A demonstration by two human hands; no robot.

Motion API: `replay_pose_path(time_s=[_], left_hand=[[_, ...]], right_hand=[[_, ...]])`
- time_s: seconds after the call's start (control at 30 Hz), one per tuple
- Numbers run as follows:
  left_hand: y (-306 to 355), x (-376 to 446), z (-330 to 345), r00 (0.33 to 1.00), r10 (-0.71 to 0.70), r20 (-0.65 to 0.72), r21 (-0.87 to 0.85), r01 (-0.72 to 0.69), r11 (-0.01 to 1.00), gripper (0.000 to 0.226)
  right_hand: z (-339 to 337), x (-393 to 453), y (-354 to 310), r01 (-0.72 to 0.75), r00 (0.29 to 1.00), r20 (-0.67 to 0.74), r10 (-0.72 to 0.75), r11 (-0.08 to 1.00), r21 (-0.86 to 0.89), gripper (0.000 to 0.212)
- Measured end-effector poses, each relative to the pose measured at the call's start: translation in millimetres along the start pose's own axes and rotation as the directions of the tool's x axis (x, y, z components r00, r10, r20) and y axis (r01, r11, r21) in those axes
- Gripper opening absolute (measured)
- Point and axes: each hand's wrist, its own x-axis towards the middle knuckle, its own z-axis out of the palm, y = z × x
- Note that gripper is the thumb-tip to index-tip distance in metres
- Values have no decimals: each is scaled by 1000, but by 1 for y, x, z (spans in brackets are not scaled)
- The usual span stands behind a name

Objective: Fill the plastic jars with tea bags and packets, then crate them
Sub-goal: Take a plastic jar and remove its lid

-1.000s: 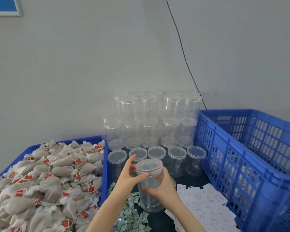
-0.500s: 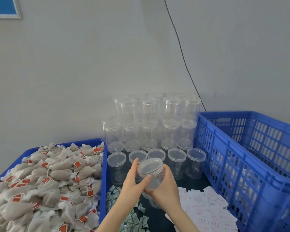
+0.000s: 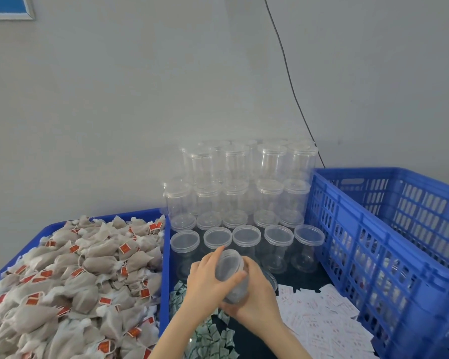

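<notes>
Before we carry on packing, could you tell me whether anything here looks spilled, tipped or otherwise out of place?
Nothing stands out. The empty jars stand stacked upright, the tea bags stay heaped in their tray, and both hands grip one jar.

Plain grey-white wall (image 3: pixel 140 99) fills most of the view, lit pretty evenly and soft, no hard shadows. A thin black cable (image 3: pixel 289 76) runs down it from the top edge, curving right (it disappears behind the stuff below). Corner of a blue picture with a pale frame (image 3: pixel 8 7) pokes in at the top left.
</notes>
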Motion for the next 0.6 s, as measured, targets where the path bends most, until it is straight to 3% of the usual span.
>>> replay_pose_path(time_s=[0.13,0.33,0.47,0.6], left_hand=[[-6,2,-6,979,-30,202,-89,49,995,88],[-9,4,1,990,-107,89,55,102,993,99],[-7,2,8,998,19,60,-59,-15,998,88],[-8,4,1,982,66,176,-182,-33,983,87]], right_hand=[[-8,2,0,-58,997,-47,61,997,52,92],[-7,-3,4,-48,999,15,47,996,69,92],[1,-11,5,48,997,63,-53,996,77,84],[0,-9,3,49,999,13,-50,996,76,89]])
